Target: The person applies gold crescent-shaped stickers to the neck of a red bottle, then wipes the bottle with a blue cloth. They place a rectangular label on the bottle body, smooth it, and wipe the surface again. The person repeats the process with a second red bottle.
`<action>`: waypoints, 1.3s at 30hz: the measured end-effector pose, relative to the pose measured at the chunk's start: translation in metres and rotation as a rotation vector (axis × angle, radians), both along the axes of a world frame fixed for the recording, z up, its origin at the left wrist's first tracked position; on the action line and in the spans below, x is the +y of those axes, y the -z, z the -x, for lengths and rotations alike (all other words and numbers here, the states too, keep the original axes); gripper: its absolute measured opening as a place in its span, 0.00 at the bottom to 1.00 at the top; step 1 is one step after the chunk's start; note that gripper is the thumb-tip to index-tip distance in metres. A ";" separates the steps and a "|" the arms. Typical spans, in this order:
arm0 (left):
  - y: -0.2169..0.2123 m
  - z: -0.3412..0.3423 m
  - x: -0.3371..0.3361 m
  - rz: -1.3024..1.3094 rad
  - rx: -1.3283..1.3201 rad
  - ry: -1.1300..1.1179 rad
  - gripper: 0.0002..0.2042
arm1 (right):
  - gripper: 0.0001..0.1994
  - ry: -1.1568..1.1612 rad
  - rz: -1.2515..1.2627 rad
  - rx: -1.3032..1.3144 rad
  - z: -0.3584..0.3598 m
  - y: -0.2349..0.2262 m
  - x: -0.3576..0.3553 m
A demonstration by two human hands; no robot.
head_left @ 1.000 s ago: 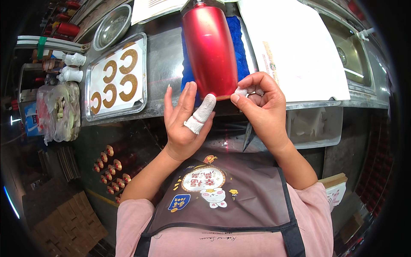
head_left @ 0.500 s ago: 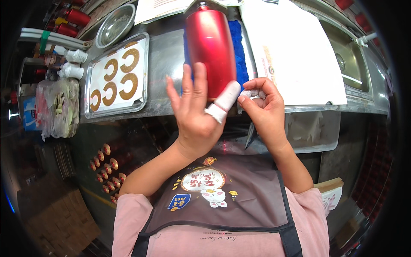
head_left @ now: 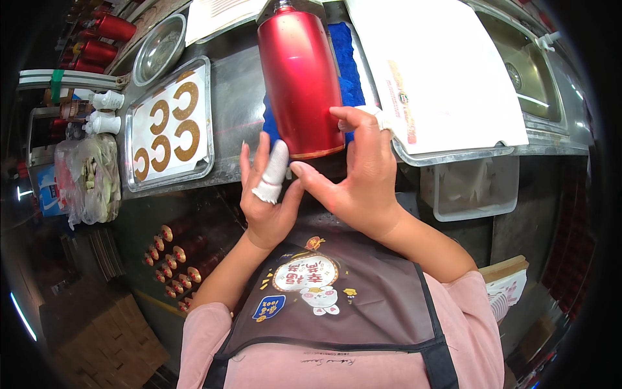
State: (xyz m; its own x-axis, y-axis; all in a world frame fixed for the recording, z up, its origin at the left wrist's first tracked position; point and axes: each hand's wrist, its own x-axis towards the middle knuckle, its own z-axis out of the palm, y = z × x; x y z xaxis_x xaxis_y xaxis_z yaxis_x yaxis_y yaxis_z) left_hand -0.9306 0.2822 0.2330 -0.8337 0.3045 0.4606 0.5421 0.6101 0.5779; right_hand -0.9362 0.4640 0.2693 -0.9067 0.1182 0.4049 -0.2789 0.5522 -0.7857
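A glossy red bottle [head_left: 300,78] lies on a blue cloth [head_left: 350,91], its neck pointing away and its base toward me. Just left of the base is my left hand [head_left: 269,201], fingers apart, with a white cover [head_left: 273,172] on its index finger. My right hand [head_left: 363,175] stays at the right of the base, open, thumb and index finger spread wide. Its index fingertip is at the bottle's right side; whether it presses there I cannot tell. The right thumb tip comes close to the left hand. White wrapping also shows on a right finger.
At left, a metal tray [head_left: 206,139] holds several gold-brown crescent pieces on white paper, with a metal bowl [head_left: 159,48] behind it. A white sheet [head_left: 447,71] covers the right side, beside a sink [head_left: 528,78]. Below the edge hangs a translucent bin [head_left: 470,188]; several red-gold bottles [head_left: 175,259] stand lower left.
The right hand has left its pinch by the left fingertip and spread open beside the bottle. My left hand has dropped toward me. A dark pointed thing below the right hand no longer shows.
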 end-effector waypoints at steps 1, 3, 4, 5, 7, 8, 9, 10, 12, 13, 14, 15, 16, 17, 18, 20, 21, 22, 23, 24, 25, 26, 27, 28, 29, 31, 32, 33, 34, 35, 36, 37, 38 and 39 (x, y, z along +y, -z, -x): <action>0.003 -0.003 -0.001 0.017 0.007 0.012 0.29 | 0.37 0.007 -0.011 0.012 0.003 0.002 -0.003; 0.008 -0.008 -0.003 0.029 0.008 0.014 0.28 | 0.35 0.011 -0.031 -0.017 0.006 0.005 -0.007; 0.010 -0.010 -0.003 0.023 0.007 0.009 0.28 | 0.35 0.013 -0.023 -0.014 0.006 0.007 -0.007; 0.012 -0.010 -0.003 0.023 -0.004 0.003 0.28 | 0.34 0.011 -0.017 -0.016 0.007 0.008 -0.007; 0.013 -0.009 -0.002 0.014 0.021 0.010 0.28 | 0.32 0.005 -0.002 -0.016 0.006 0.010 -0.005; 0.013 -0.007 -0.001 0.014 0.015 0.012 0.28 | 0.31 0.003 0.002 0.007 0.006 0.010 -0.003; 0.012 -0.006 -0.001 0.020 0.031 0.024 0.28 | 0.31 0.001 0.006 0.030 0.007 0.011 -0.002; 0.011 -0.005 -0.001 0.025 0.036 0.030 0.28 | 0.31 -0.003 0.010 0.053 0.007 0.011 -0.001; 0.009 -0.004 -0.001 0.038 0.051 0.035 0.28 | 0.30 -0.013 0.019 0.046 0.008 0.010 0.001; 0.007 -0.003 0.000 0.045 0.061 0.034 0.28 | 0.29 -0.020 0.022 0.041 0.008 0.010 0.002; 0.006 -0.002 0.000 0.052 0.072 0.034 0.28 | 0.29 -0.024 0.044 0.034 0.008 0.010 0.002; 0.004 -0.002 0.000 0.056 0.073 0.035 0.28 | 0.28 -0.029 0.064 0.024 0.008 0.011 0.002; 0.003 -0.002 0.001 0.060 0.075 0.036 0.28 | 0.28 -0.035 0.084 0.016 0.008 0.011 0.003; 0.001 -0.002 0.002 0.063 0.077 0.036 0.28 | 0.27 -0.041 0.095 0.021 0.008 0.011 0.003; -0.001 -0.002 0.003 0.080 0.082 0.037 0.27 | 0.27 -0.046 0.107 0.027 0.007 0.012 0.003; -0.004 -0.001 0.005 0.113 0.092 0.042 0.25 | 0.25 -0.061 0.142 0.020 0.007 0.013 0.005; -0.006 -0.001 0.007 0.122 0.097 0.037 0.25 | 0.25 -0.071 0.165 0.008 0.006 0.014 0.006; -0.008 0.000 0.008 0.131 0.103 0.032 0.24 | 0.24 -0.082 0.188 -0.003 0.006 0.014 0.007; -0.009 0.000 0.009 0.139 0.110 0.027 0.23 | 0.23 -0.094 0.210 -0.035 0.006 0.014 0.009; -0.010 0.001 0.009 0.145 0.113 0.027 0.23 | 0.22 -0.107 0.231 -0.068 0.006 0.014 0.011; -0.012 0.001 0.010 0.150 0.115 0.026 0.23 | 0.21 -0.120 0.257 -0.063 0.007 0.015 0.012; -0.012 0.001 0.010 0.155 0.118 0.025 0.22 | 0.21 -0.131 0.266 -0.080 0.006 0.014 0.013; -0.013 0.001 0.010 0.162 0.124 0.024 0.22 | 0.21 -0.141 0.281 -0.060 0.007 0.014 0.014; -0.013 0.002 0.009 0.169 0.130 0.025 0.22 | 0.20 -0.139 0.309 -0.066 0.007 0.014 0.015; -0.012 0.002 0.009 0.166 0.136 0.026 0.23 | 0.20 -0.149 0.304 -0.062 0.007 0.014 0.015; -0.010 0.002 0.008 0.175 0.139 0.023 0.23 | 0.21 -0.146 0.319 -0.108 0.006 0.013 0.014; -0.009 0.002 0.008 0.175 0.141 0.020 0.23 | 0.21 -0.137 0.284 -0.080 0.005 0.013 0.014; -0.009 0.002 0.008 0.172 0.143 0.022 0.23 | 0.22 -0.129 0.249 -0.053 0.005 0.013 0.013; -0.009 0.002 0.008 0.170 0.146 0.024 0.23 | 0.22 -0.123 0.244 -0.050 0.004 0.013 0.012; -0.009 0.002 0.008 0.167 0.138 0.024 0.23 | 0.22 -0.109 0.209 -0.043 0.004 0.013 0.011; -0.010 0.002 0.009 0.172 0.144 0.025 0.23 | 0.23 -0.111 0.233 -0.043 0.004 0.013 0.010; -0.012 0.003 0.010 0.174 0.140 0.024 0.24 | 0.23 -0.113 0.247 -0.048 0.003 0.013 0.009; -0.014 0.003 0.011 0.169 0.144 0.026 0.24 | 0.22 -0.114 0.255 -0.060 0.003 0.013 0.009; -0.016 0.003 0.013 0.191 0.148 0.020 0.24 | 0.22 -0.117 0.258 -0.052 0.003 0.013 0.009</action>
State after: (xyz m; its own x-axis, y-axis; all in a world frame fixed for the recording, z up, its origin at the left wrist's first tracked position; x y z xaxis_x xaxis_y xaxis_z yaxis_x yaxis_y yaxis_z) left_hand -0.9337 0.2948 0.2491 -0.7544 0.4133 0.5100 0.6252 0.6891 0.3665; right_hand -0.9397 0.4730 0.2562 -0.9390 0.1043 0.3278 -0.2848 0.2983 -0.9110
